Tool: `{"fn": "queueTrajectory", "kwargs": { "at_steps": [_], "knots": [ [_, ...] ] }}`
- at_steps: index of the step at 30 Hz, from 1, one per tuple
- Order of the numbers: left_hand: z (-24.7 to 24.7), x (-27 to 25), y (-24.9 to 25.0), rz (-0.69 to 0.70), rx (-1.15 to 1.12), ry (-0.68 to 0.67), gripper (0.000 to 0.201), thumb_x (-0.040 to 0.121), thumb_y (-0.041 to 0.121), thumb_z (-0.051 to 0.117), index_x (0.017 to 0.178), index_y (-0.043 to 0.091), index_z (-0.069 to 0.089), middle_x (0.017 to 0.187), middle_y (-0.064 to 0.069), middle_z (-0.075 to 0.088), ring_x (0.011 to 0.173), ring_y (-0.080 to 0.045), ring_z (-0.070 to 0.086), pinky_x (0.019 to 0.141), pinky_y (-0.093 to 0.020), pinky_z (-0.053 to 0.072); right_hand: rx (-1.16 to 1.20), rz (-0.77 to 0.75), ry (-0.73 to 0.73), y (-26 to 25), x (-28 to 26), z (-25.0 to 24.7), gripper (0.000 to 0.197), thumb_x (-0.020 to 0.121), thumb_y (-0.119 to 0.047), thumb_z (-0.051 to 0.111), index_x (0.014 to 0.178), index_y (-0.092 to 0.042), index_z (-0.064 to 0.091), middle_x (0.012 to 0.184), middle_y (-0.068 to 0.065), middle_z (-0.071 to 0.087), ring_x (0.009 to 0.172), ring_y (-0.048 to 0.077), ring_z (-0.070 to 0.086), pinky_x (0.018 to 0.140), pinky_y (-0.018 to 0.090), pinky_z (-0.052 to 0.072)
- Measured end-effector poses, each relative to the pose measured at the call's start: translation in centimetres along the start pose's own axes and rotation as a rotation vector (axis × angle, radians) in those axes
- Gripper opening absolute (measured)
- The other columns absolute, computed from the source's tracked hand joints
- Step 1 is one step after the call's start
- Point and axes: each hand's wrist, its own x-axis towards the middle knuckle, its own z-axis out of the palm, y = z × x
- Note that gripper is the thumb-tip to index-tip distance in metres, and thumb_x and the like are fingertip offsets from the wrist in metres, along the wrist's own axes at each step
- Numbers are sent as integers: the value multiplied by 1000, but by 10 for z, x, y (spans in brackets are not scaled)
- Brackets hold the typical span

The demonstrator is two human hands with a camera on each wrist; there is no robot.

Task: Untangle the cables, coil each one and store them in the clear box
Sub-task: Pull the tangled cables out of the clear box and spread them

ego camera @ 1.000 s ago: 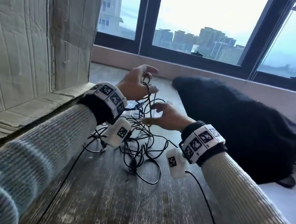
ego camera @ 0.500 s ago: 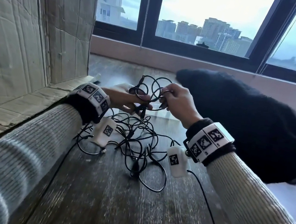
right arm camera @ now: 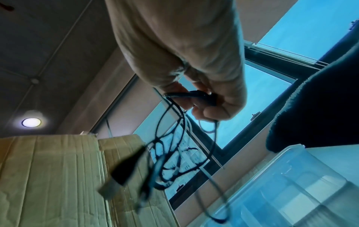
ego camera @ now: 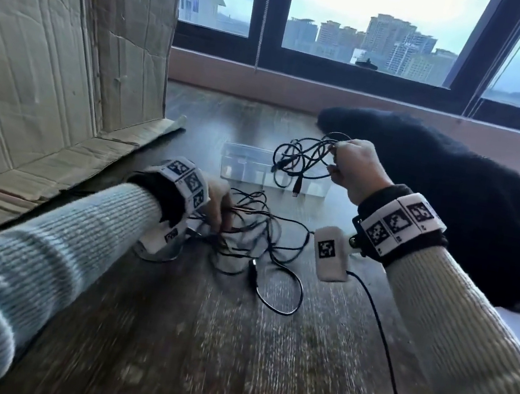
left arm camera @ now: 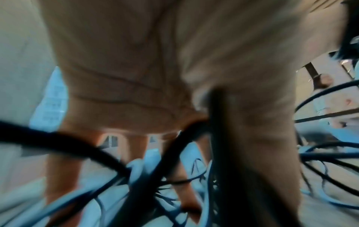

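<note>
two hands work apart: the right hand (ego camera: 355, 169) is raised, its fingers (right arm camera: 211, 113) curled tight round a coiled black cable (ego camera: 305, 156) whose loops and plugs hang below and to the left of the fingertips, over the clear box (ego camera: 245, 171). the left hand (ego camera: 218, 206) is low in the tangle (ego camera: 260, 230) on the wood floor (ego camera: 227, 360), fingers pointing down among the strands; blur hides whether they grip any. the box sits just beyond the left fingertips
</note>
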Motion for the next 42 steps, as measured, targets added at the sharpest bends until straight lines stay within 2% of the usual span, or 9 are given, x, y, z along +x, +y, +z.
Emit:
{"fn": "queueTrajectory", "kwargs": {
  "at_steps": [4,8,12,15,25,30,34,38,42],
  "knots": [
    [-23,-21,-31,-187,170,-123,38,57,42,88,85,23,70,93,1,71,91,-20,67,84,-36,56,-34,24,12,0,-4,-13,24,87,-6,45,66,-17,41,62,1,32,50,13,34,45,22,29],
    [-38,-37,-8,-34,-194,83,88,55,70,71,126,22,56,124,6,57,110,-13,54,97,-31,44,-40,15,-83,2,-11,-15,14,92,-14,54,80,-10,59,69,0,44,52,10,47,52,20,44],
    [-48,-49,36,242,-600,468,56,82,56,57,124,18,55,118,9,60,107,-10,58,76,-17,46,136,-164,-101,-5,-23,-7,13,93,-11,58,81,-9,61,67,1,53,55,11,58,61,21,53],
    [-45,-37,44,371,-761,630,42,80,37,73,117,19,63,111,4,69,103,-8,64,96,-31,50,226,-299,-78,-16,-31,-1,11,93,-8,58,83,-6,62,66,3,59,59,12,62,60,21,52],
    [-40,-46,29,371,-1301,827,16,90,20,64,97,9,72,91,-5,75,88,-18,72,83,-32,57,27,-273,197,2,-13,-10,11,86,-24,66,81,-21,75,88,3,73,60,17,71,56,33,56],
    [-58,-66,-2,257,-1568,1003,24,99,18,48,81,16,63,73,1,61,67,-11,67,79,-33,56,-345,-156,443,16,9,-39,18,89,-31,57,90,-19,70,96,9,71,86,30,69,82,43,57],
    [-58,-68,-2,321,-1286,831,23,99,28,47,89,16,64,63,4,61,59,-13,66,70,-34,55,-165,-124,301,27,7,-47,23,92,-18,55,70,-23,57,83,9,69,74,31,70,65,45,60],
    [-41,-38,50,382,-772,598,39,90,35,60,122,11,57,108,0,67,97,-12,65,86,-30,52,185,-143,49,9,-9,-31,17,96,-9,52,81,-13,59,88,14,68,56,21,64,56,30,55],
    [-18,-16,85,412,-848,581,52,75,29,79,119,20,53,117,-2,64,103,-15,64,87,-26,53,308,-175,-166,-7,-23,-21,14,97,-8,52,84,-9,58,86,13,67,59,24,62,63,35,55]
  ]
}}
